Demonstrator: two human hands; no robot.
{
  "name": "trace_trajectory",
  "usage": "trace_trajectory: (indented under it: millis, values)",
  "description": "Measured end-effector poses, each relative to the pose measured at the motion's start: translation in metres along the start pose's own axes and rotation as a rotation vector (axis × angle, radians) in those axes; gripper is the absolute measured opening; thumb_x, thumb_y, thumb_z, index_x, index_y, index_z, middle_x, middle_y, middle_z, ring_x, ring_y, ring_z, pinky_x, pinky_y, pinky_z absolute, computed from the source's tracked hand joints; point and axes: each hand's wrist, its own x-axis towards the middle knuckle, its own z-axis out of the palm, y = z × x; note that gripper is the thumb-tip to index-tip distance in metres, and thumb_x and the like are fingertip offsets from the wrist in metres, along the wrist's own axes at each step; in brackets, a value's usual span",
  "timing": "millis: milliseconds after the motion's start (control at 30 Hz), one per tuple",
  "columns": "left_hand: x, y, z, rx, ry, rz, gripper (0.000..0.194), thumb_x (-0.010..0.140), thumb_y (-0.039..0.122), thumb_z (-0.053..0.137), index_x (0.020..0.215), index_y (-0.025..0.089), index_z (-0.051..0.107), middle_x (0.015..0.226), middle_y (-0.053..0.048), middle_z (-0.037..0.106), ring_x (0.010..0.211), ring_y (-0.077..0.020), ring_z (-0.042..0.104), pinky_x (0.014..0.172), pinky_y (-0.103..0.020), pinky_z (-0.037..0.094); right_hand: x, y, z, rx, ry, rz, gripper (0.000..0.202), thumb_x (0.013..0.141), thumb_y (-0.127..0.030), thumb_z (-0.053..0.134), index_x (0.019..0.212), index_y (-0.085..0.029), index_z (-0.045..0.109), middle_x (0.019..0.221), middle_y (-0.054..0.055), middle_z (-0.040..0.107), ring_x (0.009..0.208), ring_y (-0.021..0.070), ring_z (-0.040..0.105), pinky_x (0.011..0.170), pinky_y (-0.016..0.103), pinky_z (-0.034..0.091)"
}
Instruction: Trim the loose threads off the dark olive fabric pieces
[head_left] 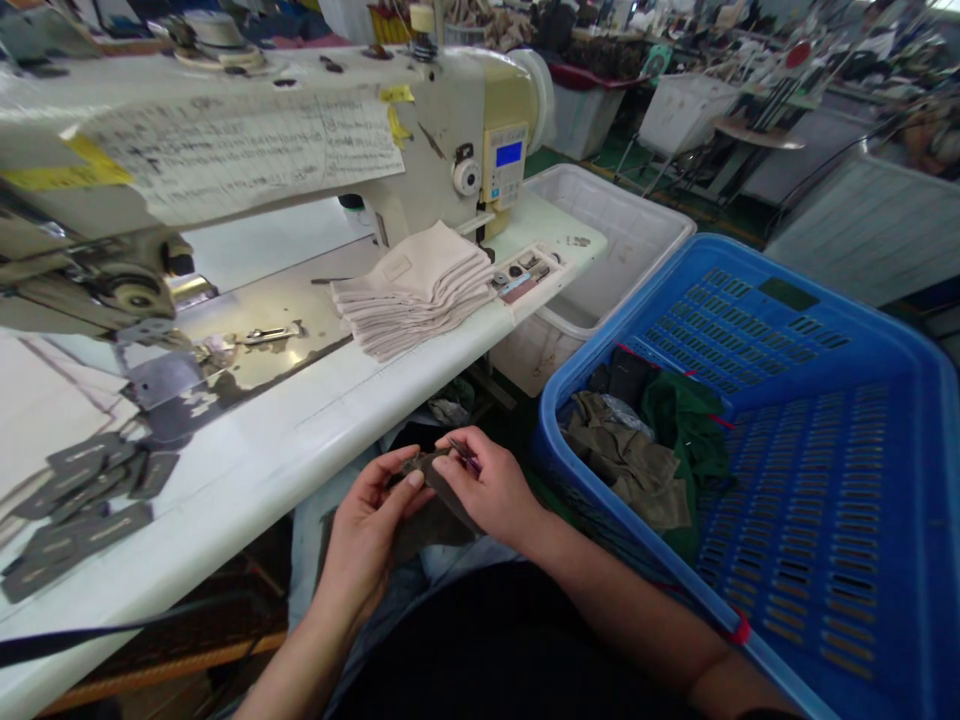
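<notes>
Over my lap, my left hand (375,510) pinches the edge of a dark olive fabric piece (435,525) between thumb and fingers. My right hand (491,485) is closed at the same edge, with a thin, dark, pointed tool (466,455) sticking out between its fingers; its exact kind is too small to make out. The two hands are close together, just in front of the sewing table's edge. The rest of the fabric hangs below them, partly hidden by the fingers.
A sewing machine (442,120) stands on the white table (300,440). On it lie a stack of beige fabric pieces (420,290) and several dark patches (82,510). At my right is a blue basket (795,480) with olive and green cloth (637,450); behind it, a white bin (600,200).
</notes>
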Motion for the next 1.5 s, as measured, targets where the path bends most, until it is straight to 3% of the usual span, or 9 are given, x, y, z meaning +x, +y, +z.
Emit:
trace_trajectory:
  millis: [100,367,500,633,800,933,1233,1333,1500]
  values:
    - [0.0,0.0,-0.002,0.035,0.009,0.033,0.051,0.063,0.038,0.091,0.105,0.02,0.069,0.089,-0.001,0.074,0.067,-0.0116,0.067,0.059,-0.019,0.055,-0.006,-0.006,-0.002,-0.129,0.032,-0.107,0.041,0.077,-0.041,0.079,0.109,-0.021,0.064,0.1,0.003,0.065,0.091,0.0187,0.065,0.081,0.031,0.052]
    - [-0.007,0.0,-0.004,0.072,-0.068,0.103,0.043,0.071,0.04,0.084,0.106,0.02,0.068,0.102,-0.004,0.071,0.087,-0.0182,0.069,0.073,-0.028,0.06,-0.004,-0.008,-0.004,-0.274,-0.047,-0.182,0.015,0.093,-0.016,0.055,0.101,-0.021,0.067,0.1,0.003,0.068,0.091,0.0161,0.064,0.082,0.028,0.05]
    - [-0.007,0.003,-0.008,0.188,0.132,0.34,0.041,0.071,0.037,0.082,0.104,0.025,0.062,0.116,-0.002,0.061,0.081,-0.0171,0.066,0.06,-0.029,0.06,-0.005,-0.007,-0.008,-0.268,-0.037,-0.257,0.014,0.095,-0.019,0.053,0.097,-0.021,0.067,0.098,0.004,0.068,0.091,0.0164,0.064,0.081,0.027,0.049]
    - [-0.011,0.01,-0.01,0.532,0.192,0.593,0.017,0.075,0.037,0.078,0.08,0.024,0.068,0.088,-0.002,0.063,0.081,-0.0194,0.062,0.068,-0.028,0.055,-0.006,-0.006,-0.01,-0.265,-0.01,-0.261,0.015,0.096,-0.02,0.054,0.097,-0.022,0.068,0.098,0.004,0.069,0.094,0.0166,0.064,0.083,0.027,0.05]
    - [-0.011,0.013,-0.005,0.373,-0.012,0.334,0.034,0.067,0.039,0.083,0.093,0.022,0.07,0.086,-0.003,0.071,0.079,-0.0199,0.067,0.069,-0.028,0.055,-0.008,-0.004,-0.01,-0.258,-0.02,-0.282,0.014,0.095,-0.023,0.056,0.097,-0.022,0.07,0.093,0.003,0.068,0.083,0.0148,0.064,0.075,0.024,0.049]
    - [-0.006,0.011,-0.002,0.263,-0.139,0.139,0.037,0.065,0.04,0.086,0.088,0.021,0.065,0.063,0.002,0.067,0.057,-0.0139,0.061,0.055,-0.023,0.049,-0.008,-0.005,-0.011,-0.241,-0.044,-0.282,0.013,0.093,-0.02,0.057,0.095,-0.021,0.07,0.091,0.003,0.067,0.077,0.0139,0.061,0.071,0.024,0.049]
    - [-0.002,0.009,-0.007,0.344,-0.096,0.1,0.039,0.06,0.047,0.087,0.081,0.021,0.067,0.06,0.002,0.066,0.053,-0.0152,0.06,0.052,-0.025,0.049,-0.009,-0.002,-0.01,-0.158,-0.017,-0.228,0.012,0.091,-0.02,0.058,0.091,-0.021,0.07,0.085,0.003,0.066,0.077,0.0146,0.062,0.072,0.026,0.051]
    - [-0.003,0.011,-0.014,0.483,-0.105,0.229,0.026,0.066,0.045,0.082,0.078,0.023,0.074,0.067,-0.001,0.068,0.061,-0.0175,0.062,0.055,-0.025,0.049,-0.008,-0.008,-0.016,-0.157,0.055,-0.262,0.018,0.092,-0.023,0.058,0.104,-0.021,0.071,0.103,0.006,0.067,0.092,0.0168,0.066,0.083,0.028,0.054]
    - [-0.008,0.019,-0.015,0.603,-0.222,0.358,0.016,0.077,0.041,0.071,0.075,0.025,0.073,0.069,-0.001,0.066,0.06,-0.0175,0.06,0.057,-0.025,0.048,-0.003,-0.022,-0.026,-0.217,-0.212,-0.361,0.041,0.095,-0.02,0.053,0.136,-0.025,0.057,0.14,0.005,0.057,0.128,0.0186,0.056,0.103,0.032,0.05]
